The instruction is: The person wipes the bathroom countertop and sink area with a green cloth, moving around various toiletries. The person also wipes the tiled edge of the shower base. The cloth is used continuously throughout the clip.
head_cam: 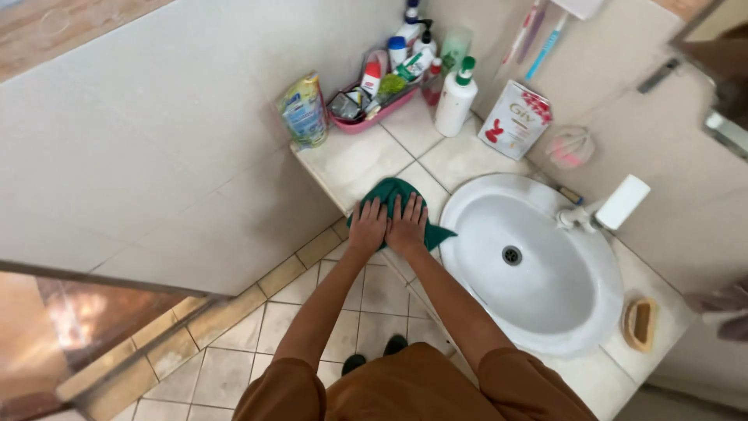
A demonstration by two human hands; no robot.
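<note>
Green and crumpled, the cleaning cloth (397, 195) lies bunched on the tiled counter (351, 160), one corner trailing out to the right of the hands toward the white sink (545, 312). The left hand (368, 226) and the right hand (407, 224) press flat on it side by side, fingers spread, palms down, gripping nothing. Beyond the fingertips stand a white pump bottle (454, 100) and a pink caddy (374, 117) of toiletries.

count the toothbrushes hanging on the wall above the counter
2, side by side on the tiled wall: a pink toothbrush on the left and a blue toothbrush just right of it. More may be hidden above the picture's edge.
</note>
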